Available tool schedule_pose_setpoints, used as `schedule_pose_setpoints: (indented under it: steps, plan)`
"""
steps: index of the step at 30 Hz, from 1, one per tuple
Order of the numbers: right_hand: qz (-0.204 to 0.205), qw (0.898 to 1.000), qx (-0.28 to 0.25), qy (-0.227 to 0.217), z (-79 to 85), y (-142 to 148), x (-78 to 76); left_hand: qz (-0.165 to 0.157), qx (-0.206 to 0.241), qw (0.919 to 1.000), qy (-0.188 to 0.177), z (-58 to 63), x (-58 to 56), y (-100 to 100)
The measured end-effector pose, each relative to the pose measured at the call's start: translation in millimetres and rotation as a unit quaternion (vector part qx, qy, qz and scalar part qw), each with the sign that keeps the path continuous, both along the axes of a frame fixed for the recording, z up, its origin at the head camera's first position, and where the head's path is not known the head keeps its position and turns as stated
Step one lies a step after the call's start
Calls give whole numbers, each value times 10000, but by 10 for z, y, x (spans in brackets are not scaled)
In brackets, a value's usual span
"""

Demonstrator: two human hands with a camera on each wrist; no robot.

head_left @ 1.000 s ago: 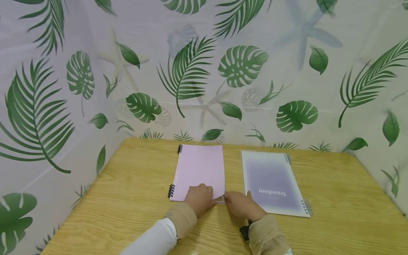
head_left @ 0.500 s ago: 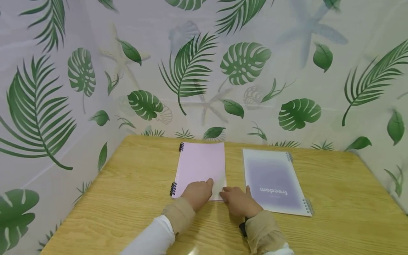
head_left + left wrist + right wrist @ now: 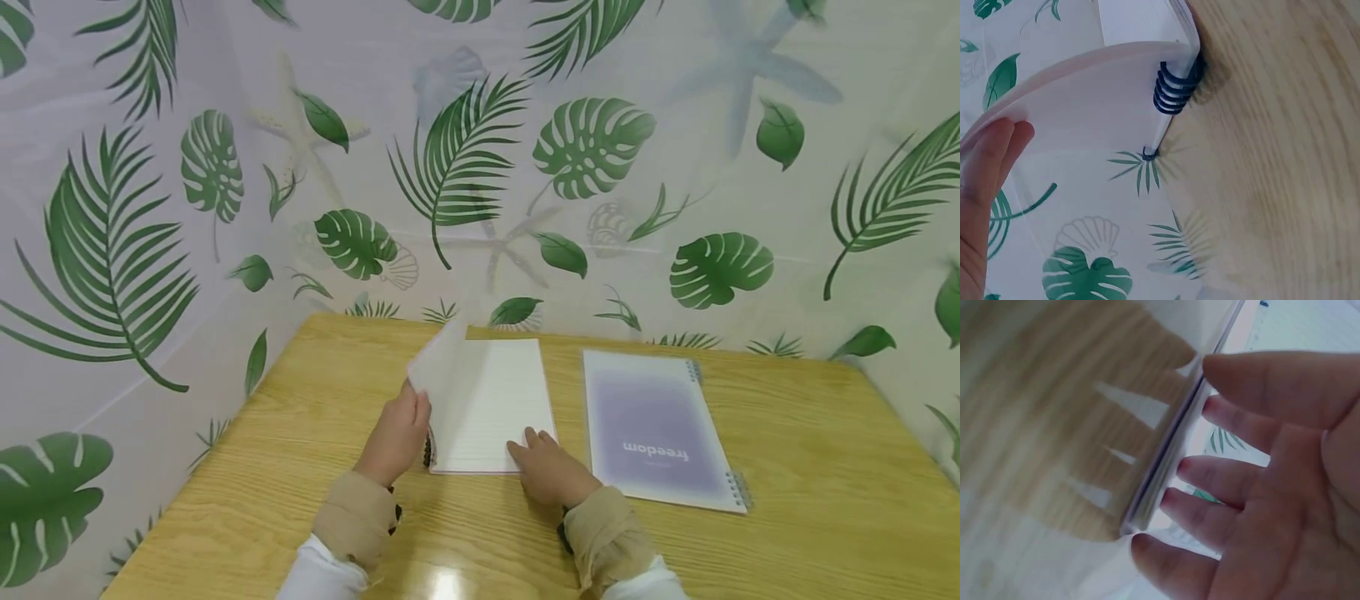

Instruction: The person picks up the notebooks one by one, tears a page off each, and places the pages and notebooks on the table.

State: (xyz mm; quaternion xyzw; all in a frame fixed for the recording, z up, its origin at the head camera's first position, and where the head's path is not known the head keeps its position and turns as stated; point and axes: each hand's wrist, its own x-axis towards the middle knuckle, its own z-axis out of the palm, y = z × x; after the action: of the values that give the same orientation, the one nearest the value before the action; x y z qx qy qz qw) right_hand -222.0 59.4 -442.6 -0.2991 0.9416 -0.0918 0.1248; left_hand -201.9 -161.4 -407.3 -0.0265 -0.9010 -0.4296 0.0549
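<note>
A pink spiral notebook (image 3: 498, 400) lies opened on the wooden table, a white lined page facing up. My left hand (image 3: 393, 433) pinches its raised cover (image 3: 438, 367), which stands tilted up on the left side. The left wrist view shows two fingertips against the outside of this cover (image 3: 1097, 94), near the dark binding rings (image 3: 1175, 90). My right hand (image 3: 551, 468) rests on the page's lower right corner. In the right wrist view its fingers are spread and slightly bent along the notebook's edge (image 3: 1163, 456).
Right of the pink notebook lies a second spiral notebook (image 3: 652, 400), white and purple, with "freedom" upside down and its rings on the right. The wooden table (image 3: 285, 492) reaches back to a leaf-printed cloth (image 3: 465, 167) hanging behind and at the sides.
Both hands were at the lower right corner of the pink closed cover. My left hand has swung up and left with the cover, baring the lined page; my right hand stays near the corner.
</note>
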Motion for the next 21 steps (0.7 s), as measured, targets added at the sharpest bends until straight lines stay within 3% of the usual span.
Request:
schedule_pose_setpoints:
  steps: [5, 9, 14, 18, 21]
  plan:
    - [-339, 9994, 57, -65, 16, -38, 63, 728, 1108, 9911, -113, -67, 41, -218]
    - [-803, 9961, 191, -303, 33, -71, 93, 1246, 1232, 9829, -568, -128, 36, -399]
    - [-1063, 9931, 234, -429, 31, -56, 117, 1456, 629, 9768, -1439, -176, 24, -633]
    - [-1060, 9929, 295, -450, 24, -41, 111, 1241, 23, 9693, -2124, -230, 65, -831]
    - [-1080, 9922, 358, -501, 18, -34, 98, 973, -358, 9667, -2339, -293, 78, -945]
